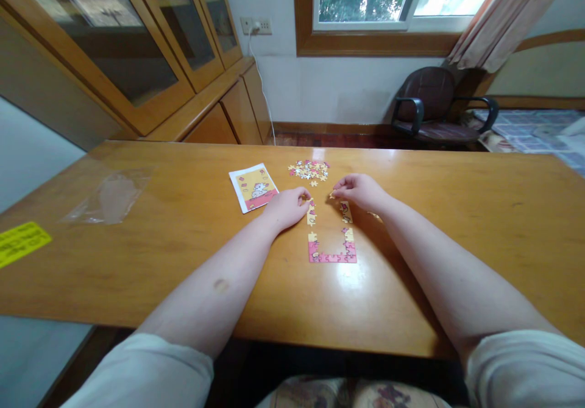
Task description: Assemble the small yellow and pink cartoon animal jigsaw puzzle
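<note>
A partly joined puzzle border [333, 258] lies on the table, pink along its near edge, with yellow pieces up both sides and gaps between some of them. My left hand [292, 206] rests at the top of the left column, fingers curled in at a yellow piece there; whether it grips that piece is hard to see. Between the thumb and fingers of my right hand [357, 190] is a small yellow puzzle piece [332, 195], just above the right column. Beyond both hands sits a pile of loose puzzle pieces [309, 169].
A picture card [254, 187] lies left of the pile, partly behind my left hand. Farther left are a clear plastic bag [112, 196] and a yellow label [22, 242] on the wooden table [183, 237]. An office chair [429, 103] stands beyond the far edge.
</note>
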A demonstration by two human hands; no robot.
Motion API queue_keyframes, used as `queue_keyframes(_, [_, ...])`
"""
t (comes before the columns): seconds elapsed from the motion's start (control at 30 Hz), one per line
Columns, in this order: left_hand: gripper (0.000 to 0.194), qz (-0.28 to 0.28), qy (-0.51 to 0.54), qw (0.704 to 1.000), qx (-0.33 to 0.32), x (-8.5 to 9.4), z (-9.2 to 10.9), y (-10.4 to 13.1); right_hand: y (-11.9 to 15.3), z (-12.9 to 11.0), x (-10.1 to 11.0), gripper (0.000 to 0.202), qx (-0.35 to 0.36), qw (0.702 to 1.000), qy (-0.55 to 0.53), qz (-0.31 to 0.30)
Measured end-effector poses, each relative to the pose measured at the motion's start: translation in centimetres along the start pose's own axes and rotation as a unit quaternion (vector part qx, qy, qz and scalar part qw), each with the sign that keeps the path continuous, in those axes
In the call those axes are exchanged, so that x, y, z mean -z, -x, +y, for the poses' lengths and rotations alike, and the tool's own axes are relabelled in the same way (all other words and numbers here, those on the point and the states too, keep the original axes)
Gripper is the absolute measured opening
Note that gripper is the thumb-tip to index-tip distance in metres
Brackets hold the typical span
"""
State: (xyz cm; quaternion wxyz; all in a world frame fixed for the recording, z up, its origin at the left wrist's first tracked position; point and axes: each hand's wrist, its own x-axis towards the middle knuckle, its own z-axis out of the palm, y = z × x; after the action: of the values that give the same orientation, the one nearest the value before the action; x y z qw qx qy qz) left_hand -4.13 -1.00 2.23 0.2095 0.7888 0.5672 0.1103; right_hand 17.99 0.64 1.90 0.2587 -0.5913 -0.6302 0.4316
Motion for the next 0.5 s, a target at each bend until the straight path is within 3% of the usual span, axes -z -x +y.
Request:
queue_keyframes(0.3, [0.032,0.002,-0.006,1.000,-0.013,-0.1,-0.1,0.0,0.7,-1.1,0.1,0.009,0.018,0.999,-0.024,-0.014])
queue_keyframes(0.5, [0.032,-0.003,-0.013,1.000,-0.015,-0.1,-0.1,-0.1,0.5,-0.4,-0.5,0.010,0.036,0.999,0.024,0.008])
